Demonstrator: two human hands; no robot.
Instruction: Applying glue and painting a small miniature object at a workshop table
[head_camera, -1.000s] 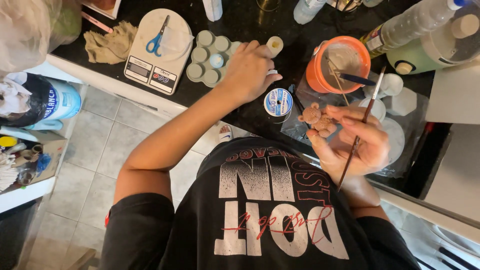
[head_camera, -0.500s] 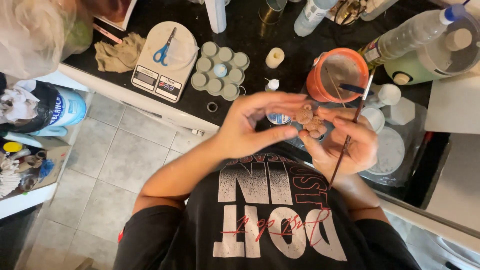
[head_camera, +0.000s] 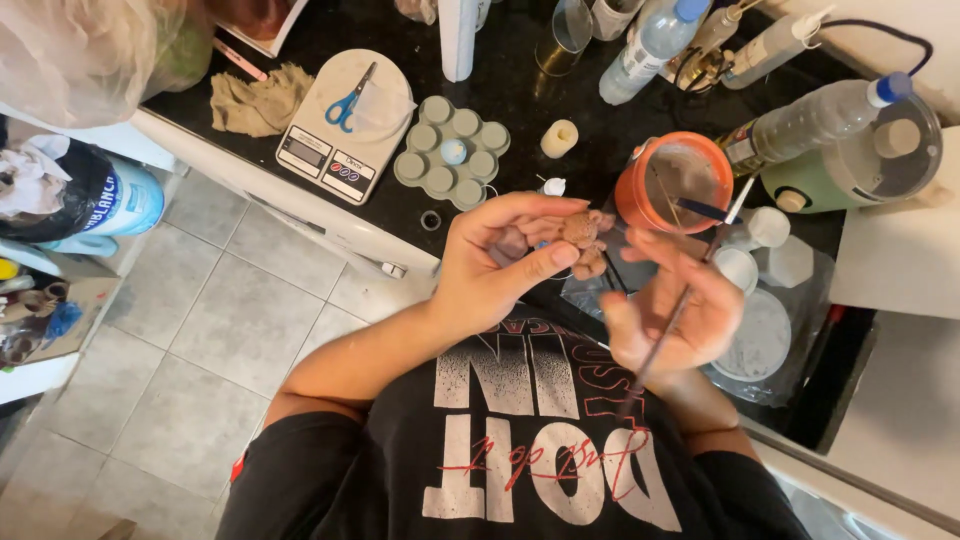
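Left hand: the left hand (head_camera: 500, 265) has thumb and fingers pinched together on a small brown figurine (head_camera: 583, 236), held in the air.
Right hand: the right hand (head_camera: 672, 310), just right of the figurine, is closed around a thin paintbrush (head_camera: 690, 290) whose tip points toward the orange cup (head_camera: 672, 183).
Figurine: just short of the orange cup, above the black counter's (head_camera: 510, 90) near edge.
Risk: held over that edge, a slipped pinch would likely drop it to the tiled floor (head_camera: 200, 340); a careless brush swing could tip the cup.
Room: bottles crowd behind the cup; the grey mould tray (head_camera: 450, 150) and kitchen scale (head_camera: 345, 125) lie left of it, open counter between.
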